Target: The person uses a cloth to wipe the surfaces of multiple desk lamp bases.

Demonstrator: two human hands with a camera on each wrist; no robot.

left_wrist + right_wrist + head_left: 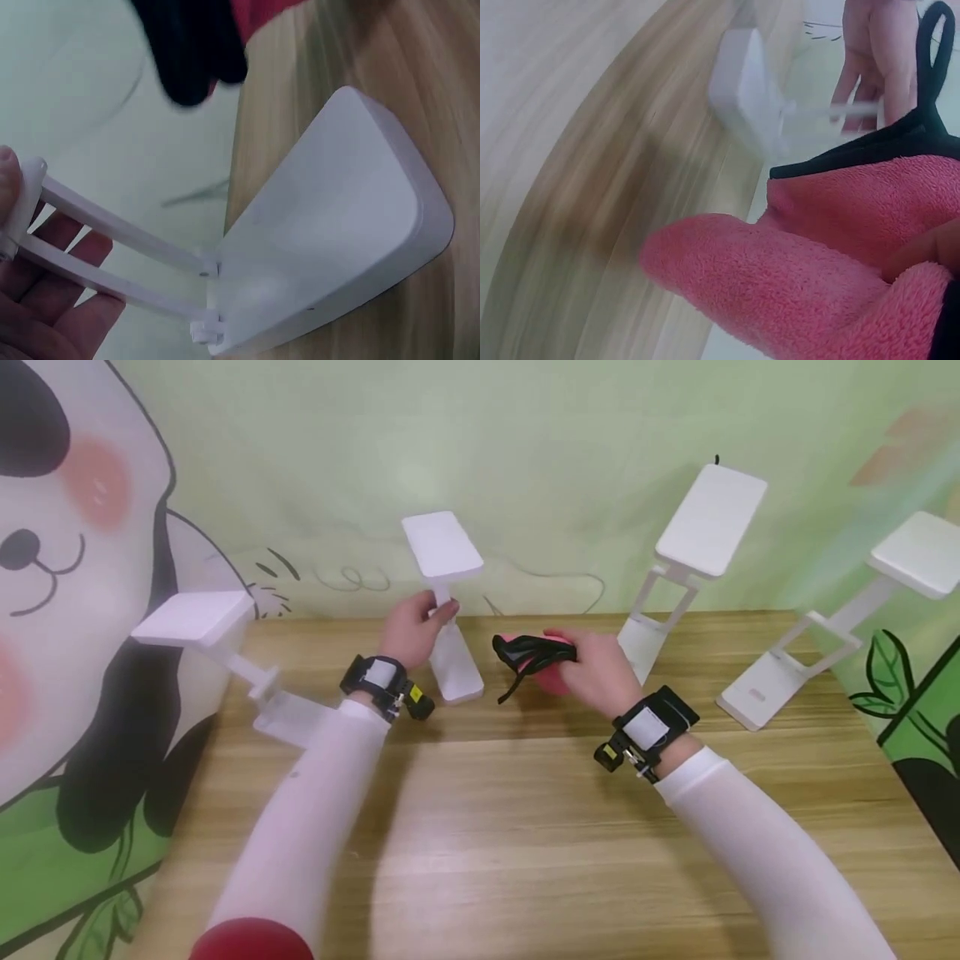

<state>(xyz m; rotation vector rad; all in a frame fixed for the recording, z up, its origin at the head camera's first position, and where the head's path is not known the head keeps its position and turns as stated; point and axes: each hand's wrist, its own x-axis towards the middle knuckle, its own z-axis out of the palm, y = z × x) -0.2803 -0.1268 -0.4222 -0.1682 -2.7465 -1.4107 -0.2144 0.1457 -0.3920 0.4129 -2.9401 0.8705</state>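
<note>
While the left hand (411,635) holds a white folding stand (456,672) by its thin legs, the stand sits on the table near the far edge, a bit left of the middle. The thumb is at the front by the upper hinge, and the other fingers are behind the two bars, so the grip is closed on it. The long flat foot runs from far to near, with its near end leaning a little to the right. Its flat top is up above the hand.

Just right of the stand, the right hand (600,672) has a bunched pink cloth (765,285) with a black edge held tight in its fingers. The cloth looks lifted off the table. It is near the stand but apart from it, and its black loops point left. So the left hand is the nearer one, touching the stand, and the cloth lies between the stand and the right hand.

Farther out are three more white ones: a left stand (195,618), a far right stand (712,518) and a right-end stand (918,552). Behind the wooden table (450,827) is a pale green wall (525,468), and a big panda picture (112,552) is on the left.
</note>
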